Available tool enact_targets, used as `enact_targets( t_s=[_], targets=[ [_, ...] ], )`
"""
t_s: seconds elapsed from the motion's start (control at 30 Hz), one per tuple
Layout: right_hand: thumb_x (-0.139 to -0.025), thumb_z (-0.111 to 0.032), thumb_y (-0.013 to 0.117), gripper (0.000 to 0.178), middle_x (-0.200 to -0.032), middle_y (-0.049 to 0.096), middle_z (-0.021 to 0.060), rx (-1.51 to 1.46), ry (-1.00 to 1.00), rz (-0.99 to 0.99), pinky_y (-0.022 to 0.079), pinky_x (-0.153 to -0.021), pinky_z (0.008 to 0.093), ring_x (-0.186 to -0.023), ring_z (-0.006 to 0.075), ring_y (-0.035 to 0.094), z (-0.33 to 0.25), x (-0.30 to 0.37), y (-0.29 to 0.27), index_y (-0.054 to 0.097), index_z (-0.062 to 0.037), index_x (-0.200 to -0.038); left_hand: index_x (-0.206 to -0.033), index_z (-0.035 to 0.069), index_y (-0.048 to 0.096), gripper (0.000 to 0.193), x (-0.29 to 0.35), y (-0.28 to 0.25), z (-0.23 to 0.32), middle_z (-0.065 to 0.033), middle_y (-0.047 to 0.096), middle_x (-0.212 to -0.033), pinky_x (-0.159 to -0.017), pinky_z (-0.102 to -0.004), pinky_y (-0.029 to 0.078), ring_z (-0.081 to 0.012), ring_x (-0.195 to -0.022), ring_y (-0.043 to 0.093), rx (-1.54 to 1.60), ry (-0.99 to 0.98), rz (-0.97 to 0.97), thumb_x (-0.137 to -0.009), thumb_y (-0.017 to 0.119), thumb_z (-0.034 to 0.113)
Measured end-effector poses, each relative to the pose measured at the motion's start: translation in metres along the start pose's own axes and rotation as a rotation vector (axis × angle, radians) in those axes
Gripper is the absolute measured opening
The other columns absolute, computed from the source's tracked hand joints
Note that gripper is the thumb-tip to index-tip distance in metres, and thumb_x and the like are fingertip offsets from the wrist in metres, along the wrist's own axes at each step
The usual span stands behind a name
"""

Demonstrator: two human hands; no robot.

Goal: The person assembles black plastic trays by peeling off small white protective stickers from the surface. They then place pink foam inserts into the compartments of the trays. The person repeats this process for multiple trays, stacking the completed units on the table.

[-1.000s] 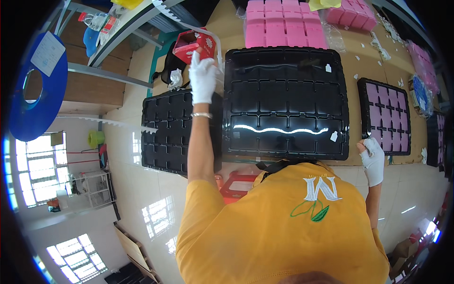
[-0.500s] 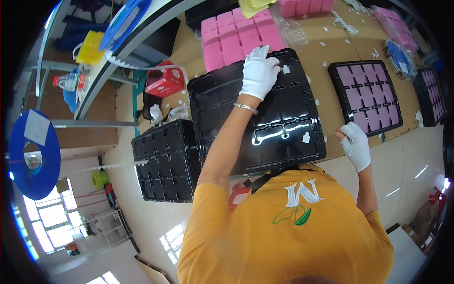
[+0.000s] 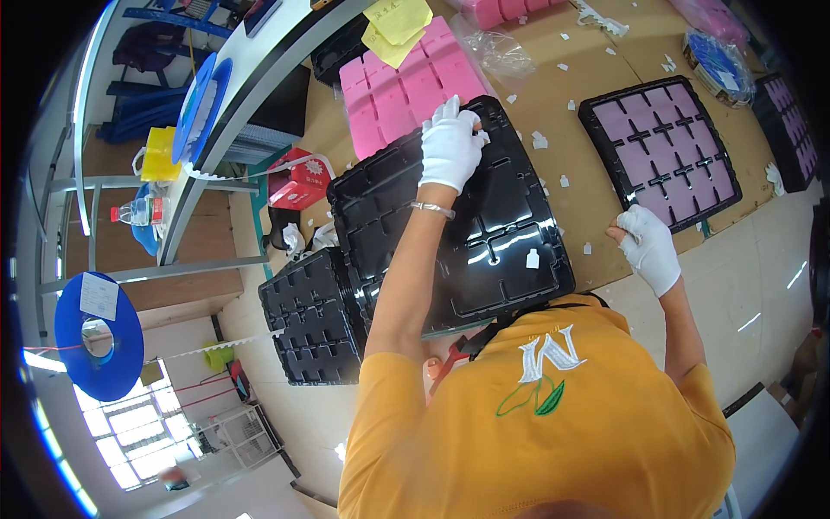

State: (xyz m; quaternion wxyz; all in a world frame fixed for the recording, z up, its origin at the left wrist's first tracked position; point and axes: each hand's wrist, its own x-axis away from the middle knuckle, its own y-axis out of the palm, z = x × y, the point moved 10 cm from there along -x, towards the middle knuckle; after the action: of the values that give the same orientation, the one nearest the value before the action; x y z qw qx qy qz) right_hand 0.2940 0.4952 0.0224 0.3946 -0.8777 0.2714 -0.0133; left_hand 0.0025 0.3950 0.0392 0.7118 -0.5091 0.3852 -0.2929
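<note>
My left hand (image 3: 451, 149), in a white glove with bare fingertips showing, lies over the far part of a large glossy black plastic tray (image 3: 389, 229). Its thumb and fingers are bent together at the edge of a small white tag (image 3: 483, 137) on the tray. A second white tag (image 3: 533, 259), bottle-shaped, lies on the tray nearer me. My right hand (image 3: 648, 251), gloved the same way, is closed with thumb against fingers; anything between them is too small to make out. It hovers by the near corner of a black tray with lilac foam (image 3: 657, 121).
Pink foam blocks (image 3: 398, 86) with yellow paper stand beyond the tray. Stacked black trays (image 3: 311, 303) are at the left, near a red box (image 3: 298, 179). White scraps (image 3: 540, 140) dot the brown table. Blue reels (image 3: 99, 337) hang by the metal shelf frame (image 3: 199, 272).
My left hand has shifted right across the tray to the far white tag, its fingers now at the tag's edge. The right hand stays closed near the lilac tray. The whole view has shifted.
</note>
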Motion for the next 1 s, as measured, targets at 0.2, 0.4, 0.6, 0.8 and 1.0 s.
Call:
enact_targets(
  t_s=[0.2,0.4,0.6,0.8,1.0],
  targets=[
    [-0.078,-0.012,0.075,0.013,-0.076,0.057,0.0114,0.039,-0.04,-0.022,0.048,-0.066,0.0367,-0.072,0.03,0.058,0.001,-0.008,0.002,0.065,-0.0043,-0.083,-0.093,0.014,0.073,0.017,0.009,-0.002,0.011,-0.0101,0.058,-0.129,-0.103,-0.052,0.038,-0.0321,-0.122,0.052,-0.143,0.136,0.072,-0.079,0.071,0.023],
    [-0.078,-0.012,0.075,0.013,-0.076,0.057,0.0116,0.029,-0.032,-0.019,0.048,-0.066,0.0368,-0.072,0.03,0.058,-0.001,-0.008,0.002,0.065,-0.0041,-0.082,-0.09,0.012,0.073,0.015,-0.005,0.008,-0.006,-0.0113,0.057,-0.133,-0.104,-0.0506,0.037,-0.0314,-0.124,0.051,0.013,0.036,0.025,-0.078,0.068,0.019],
    [-0.078,-0.011,0.075,0.014,-0.075,0.056,0.0119,0.037,0.0,0.013,0.047,-0.066,0.0364,-0.071,0.0299,0.057,0.002,0.003,-0.001,0.065,-0.0033,-0.082,-0.089,0.012,0.072,0.015,-0.012,0.01,-0.002,-0.0114,0.053,-0.138,-0.106,-0.05,0.035,-0.0328,-0.126,0.05,0.017,0.026,-0.043,-0.076,0.069,0.018],
    [-0.077,-0.009,0.076,0.015,-0.075,0.057,0.0123,0.032,0.007,0.078,0.047,-0.065,0.0362,-0.07,0.0293,0.057,-0.004,0.016,-0.008,0.064,-0.0023,-0.083,-0.086,0.013,0.071,0.013,-0.007,0.014,-0.015,-0.012,0.053,-0.138,-0.106,-0.0527,0.036,-0.0343,-0.128,0.048,0.083,0.016,0.05,-0.074,0.072,0.018],
    [-0.077,-0.006,0.076,0.016,-0.075,0.056,0.0115,-0.032,0.059,0.114,0.046,-0.063,0.0338,-0.068,0.0278,0.055,-0.014,0.039,-0.014,0.064,-0.0015,-0.086,-0.085,0.014,0.07,0.009,0.045,-0.051,0.035,-0.0122,0.056,-0.131,-0.101,-0.0528,0.039,-0.0366,-0.12,0.052,-0.099,0.187,0.339,-0.076,0.072,0.015]
  ],
)
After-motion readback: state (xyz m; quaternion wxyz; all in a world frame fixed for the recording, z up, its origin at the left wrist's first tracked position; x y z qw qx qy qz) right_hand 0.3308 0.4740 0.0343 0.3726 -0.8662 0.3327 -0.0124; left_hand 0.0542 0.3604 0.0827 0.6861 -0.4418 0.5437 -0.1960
